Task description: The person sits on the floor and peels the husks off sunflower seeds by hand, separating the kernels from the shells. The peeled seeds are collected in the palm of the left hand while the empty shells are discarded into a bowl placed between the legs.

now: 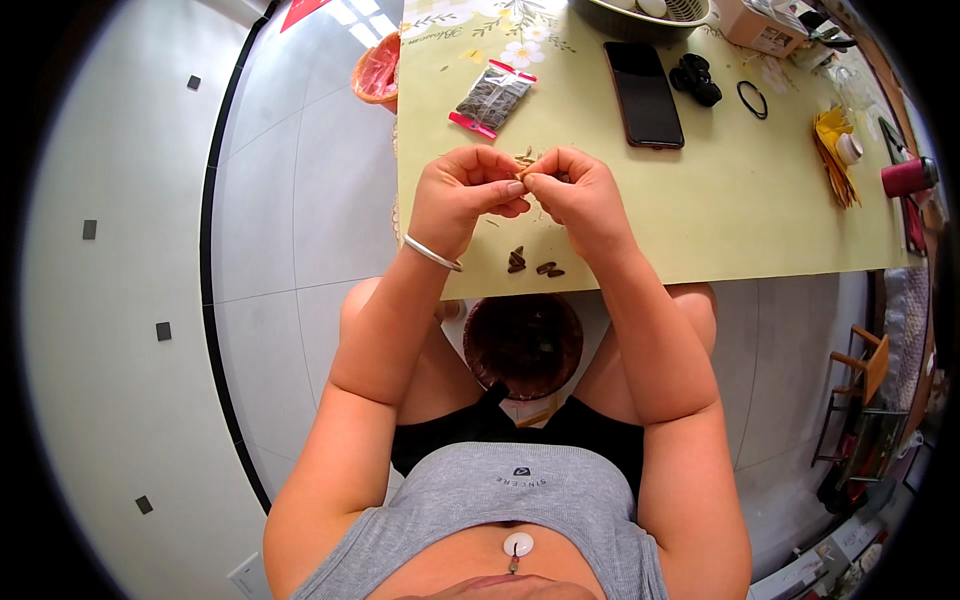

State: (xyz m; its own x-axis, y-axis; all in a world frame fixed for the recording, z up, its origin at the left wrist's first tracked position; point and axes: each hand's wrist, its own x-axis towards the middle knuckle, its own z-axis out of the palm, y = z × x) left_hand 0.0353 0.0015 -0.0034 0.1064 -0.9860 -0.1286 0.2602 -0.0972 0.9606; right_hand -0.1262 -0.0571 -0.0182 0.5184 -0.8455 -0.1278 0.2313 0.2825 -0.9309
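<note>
Over the table near its front edge, my left hand (463, 200) and my right hand (580, 195) meet with thumbs and forefingers pinched together. A tiny brownish thing seems to sit between the fingertips, mostly hidden by them. Slim pale-brown pieces (526, 157) lie just beyond my fingers, with thin bits scattered around. Closer to me are two small groups of dark brown, seed-like pieces, one on the left (516, 260) and one on the right (550, 269). Past my left hand lies a clear packet (494, 97) of greyish contents with pink ends.
A black phone (643, 95), a black hair claw (695, 80) and a black hair tie (752, 99) lie at the far right. Behind them stand a dark basket (640, 28) and a box (760, 27). A dark brown bin (522, 345) stands between my knees; a lined bin (378, 72) is left of the table.
</note>
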